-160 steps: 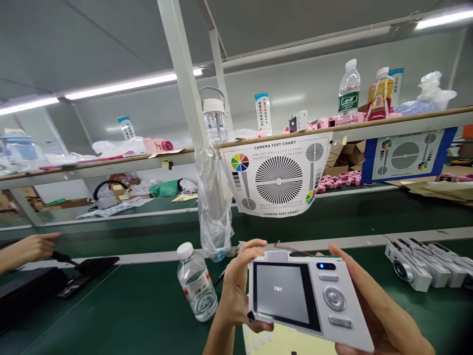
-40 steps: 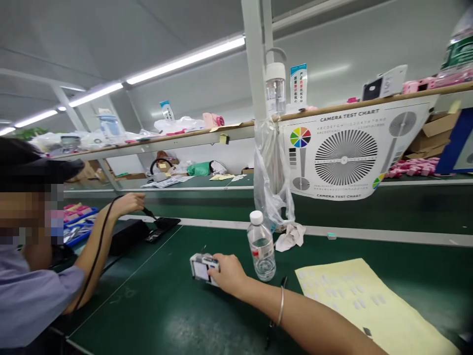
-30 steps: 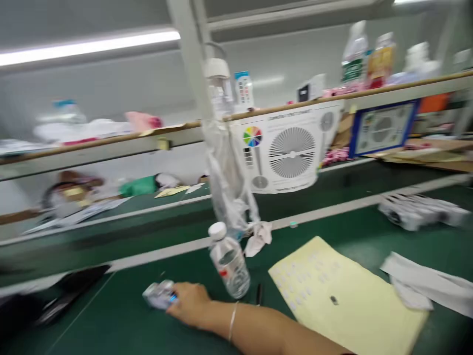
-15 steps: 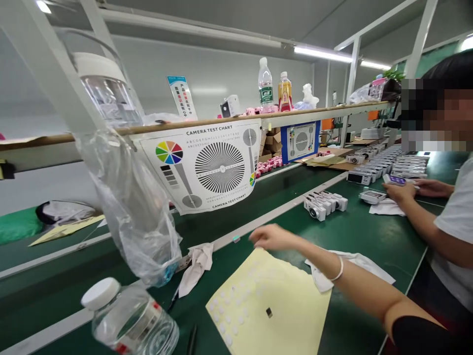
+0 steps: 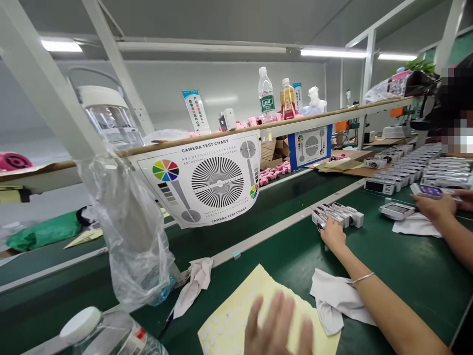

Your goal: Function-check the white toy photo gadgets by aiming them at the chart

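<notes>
My right hand [image 5: 333, 235] reaches from the lower right to the near end of a row of small white cameras [image 5: 343, 215]. Its fingers are closed on the nearest white camera [image 5: 318, 217], whose front is partly covered. A thin bracelet [image 5: 363, 277] circles that wrist. My left hand [image 5: 278, 328] rises from the bottom edge, blurred by motion, with its fingers apart and nothing in them. Beneath it lies a yellow sheet [image 5: 254, 283] bearing several small white round pieces [image 5: 216, 320]; my hand covers part of the sheet.
White cloths [image 5: 327, 296] lie beside my right forearm, and a crumpled cloth [image 5: 195, 283] near the rail. A clear bottle [image 5: 114, 335] is at lower left. A plastic bag [image 5: 136, 246] and camera test chart [image 5: 218, 180] hang ahead. At right, a co-worker's hands [image 5: 438, 204] hold a device.
My right hand has moved from above the yellow sheet to the cameras at right. My left hand has come into view over the sheet. The view has shifted slightly.
</notes>
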{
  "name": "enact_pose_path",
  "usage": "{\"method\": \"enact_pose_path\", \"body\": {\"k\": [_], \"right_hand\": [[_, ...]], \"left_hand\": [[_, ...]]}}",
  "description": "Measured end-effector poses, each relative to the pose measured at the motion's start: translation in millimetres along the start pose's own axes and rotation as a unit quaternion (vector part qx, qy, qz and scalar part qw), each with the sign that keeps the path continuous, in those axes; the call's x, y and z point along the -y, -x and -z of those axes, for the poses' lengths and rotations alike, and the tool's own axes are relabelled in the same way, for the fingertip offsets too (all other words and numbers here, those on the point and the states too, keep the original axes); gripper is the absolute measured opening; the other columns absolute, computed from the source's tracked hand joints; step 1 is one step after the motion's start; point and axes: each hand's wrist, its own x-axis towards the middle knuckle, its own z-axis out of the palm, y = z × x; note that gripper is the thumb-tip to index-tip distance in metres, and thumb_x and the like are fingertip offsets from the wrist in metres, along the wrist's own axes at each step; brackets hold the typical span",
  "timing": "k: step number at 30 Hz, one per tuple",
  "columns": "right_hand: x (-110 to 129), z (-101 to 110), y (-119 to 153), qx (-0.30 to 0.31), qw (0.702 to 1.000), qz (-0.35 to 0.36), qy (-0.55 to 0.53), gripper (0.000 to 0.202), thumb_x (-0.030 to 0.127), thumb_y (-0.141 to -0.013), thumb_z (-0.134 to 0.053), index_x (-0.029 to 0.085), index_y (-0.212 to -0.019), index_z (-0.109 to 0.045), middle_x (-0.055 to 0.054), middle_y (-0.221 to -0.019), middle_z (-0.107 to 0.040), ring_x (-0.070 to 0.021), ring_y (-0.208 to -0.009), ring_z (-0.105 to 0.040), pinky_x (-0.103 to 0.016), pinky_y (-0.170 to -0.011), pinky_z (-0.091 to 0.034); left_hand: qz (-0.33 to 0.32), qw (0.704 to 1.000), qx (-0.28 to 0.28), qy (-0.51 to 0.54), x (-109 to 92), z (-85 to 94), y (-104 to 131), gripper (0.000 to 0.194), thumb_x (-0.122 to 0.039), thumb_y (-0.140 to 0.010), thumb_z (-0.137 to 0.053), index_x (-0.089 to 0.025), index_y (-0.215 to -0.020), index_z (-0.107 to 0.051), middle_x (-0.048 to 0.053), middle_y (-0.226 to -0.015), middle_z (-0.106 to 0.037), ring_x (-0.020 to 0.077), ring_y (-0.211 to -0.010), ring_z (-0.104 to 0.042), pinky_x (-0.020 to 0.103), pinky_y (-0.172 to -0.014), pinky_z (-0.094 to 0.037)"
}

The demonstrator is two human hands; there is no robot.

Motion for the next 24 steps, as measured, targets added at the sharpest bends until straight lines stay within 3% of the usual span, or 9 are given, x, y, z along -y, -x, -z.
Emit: {"method": "enact_pose_path", "body": {"k": [2,5,11,13,15,17,20,22,24], "right_hand": [[6.5,13.6,3.0,0.02,1.0,0.015,-0.003,0.033,0.031,-0.094,-0.06,0.016,-0.124,-0.058,-0.009,-0.123,-0.062,-0.0231,-0.102,-0.065,-0.044,-0.085,-0.056],[27.6,42.1,21.8,0.056,0.996,0.074,-0.009,0.032,0.032,-0.094,-0.06,0.016,-0.121,-0.059,-0.009,-0.121,-0.063,-0.0228,-0.101,-0.065,-0.044,-0.085,-0.056],[98.3,101.0,123.6,0.092,0.951,0.285,-0.07,0.034,0.033,-0.091,-0.064,0.016,-0.12,-0.06,-0.009,-0.117,-0.065,-0.0242,-0.104,-0.064,-0.047,-0.09,-0.052],[118.5,119.0,160.3,0.091,0.928,0.344,-0.11,0.037,0.032,-0.086,-0.067,0.015,-0.119,-0.061,-0.013,-0.117,-0.066,-0.0312,-0.105,-0.064,-0.049,-0.089,-0.051],[131.7,134.3,187.5,0.097,0.902,0.393,-0.154,0.042,0.028,-0.083,-0.067,0.013,-0.121,-0.06,-0.016,-0.113,-0.069,-0.0367,-0.105,-0.065,-0.05,-0.086,-0.052],[136.2,143.5,203.1,0.117,0.869,0.439,-0.198,0.06,0.026,-0.079,-0.069,0.016,-0.134,-0.049,-0.012,-0.112,-0.07,-0.0344,-0.104,-0.067,-0.046,-0.086,-0.053],[126.7,134.4,209.7,0.155,0.82,0.472,-0.283,0.077,0.027,-0.081,-0.068,0.023,-0.146,-0.027,-0.008,-0.127,-0.063,-0.0236,-0.109,-0.065,-0.033,-0.085,-0.056],[111.8,109.6,210.3,0.182,0.813,0.459,-0.307,0.054,0.023,-0.088,-0.06,0.022,-0.137,-0.04,-0.009,-0.127,-0.062,-0.0219,-0.111,-0.063,-0.033,-0.084,-0.056],[93.4,74.4,212.8,0.232,0.823,0.451,-0.257,0.024,0.016,-0.085,-0.064,0.019,-0.109,-0.062,-0.007,-0.103,-0.07,-0.0219,-0.094,-0.067,-0.037,-0.08,-0.056]], "left_hand": [[-0.011,0.999,-0.007,-0.038,12.1,-12.3,-7.4,0.034,-0.012,-0.089,-0.053,-0.017,-0.123,-0.056,0.013,-0.119,-0.063,0.0283,-0.114,-0.059,0.053,-0.103,-0.045],[0.031,0.997,0.072,-0.027,25.4,-20.9,-13.3,0.046,-0.012,-0.084,-0.056,-0.014,-0.13,-0.052,0.02,-0.122,-0.064,0.0383,-0.114,-0.061,0.062,-0.097,-0.045],[0.11,0.987,0.107,0.036,43.2,-11.7,-14.0,0.104,-0.029,-0.07,-0.079,-0.022,-0.152,-0.014,0.024,-0.149,-0.04,0.0445,-0.135,-0.041,0.065,-0.1,-0.043],[0.129,0.987,0.083,0.052,53.8,1.9,-16.3,0.095,-0.022,-0.076,-0.073,-0.027,-0.151,-0.015,0.021,-0.152,-0.036,0.0413,-0.14,-0.035,0.066,-0.106,-0.036],[0.143,0.986,0.051,0.068,66.0,22.6,-19.3,0.078,-0.014,-0.081,-0.062,-0.031,-0.147,-0.025,0.016,-0.147,-0.045,0.0342,-0.137,-0.043,0.063,-0.112,-0.029],[0.151,0.984,0.016,0.089,77.2,48.5,-21.4,0.067,-0.015,-0.08,-0.063,-0.032,-0.14,-0.038,0.012,-0.137,-0.053,0.0311,-0.13,-0.05,0.058,-0.112,-0.032],[0.175,0.976,-0.047,0.12,88.7,86.7,-21.3,0.071,-0.023,-0.075,-0.073,-0.03,-0.137,-0.04,0.012,-0.132,-0.054,0.0311,-0.124,-0.054,0.049,-0.102,-0.047],[0.196,0.961,-0.101,0.168,92.5,106.1,-19.6,0.076,-0.027,-0.074,-0.076,-0.033,-0.137,-0.035,0.011,-0.128,-0.055,0.0291,-0.117,-0.06,0.043,-0.092,-0.054],[0.207,0.922,-0.18,0.272,93.4,119.1,-17.8,0.075,-0.029,-0.069,-0.08,-0.038,-0.131,-0.038,0.006,-0.123,-0.057,0.0269,-0.111,-0.064,0.042,-0.091,-0.055]]}}
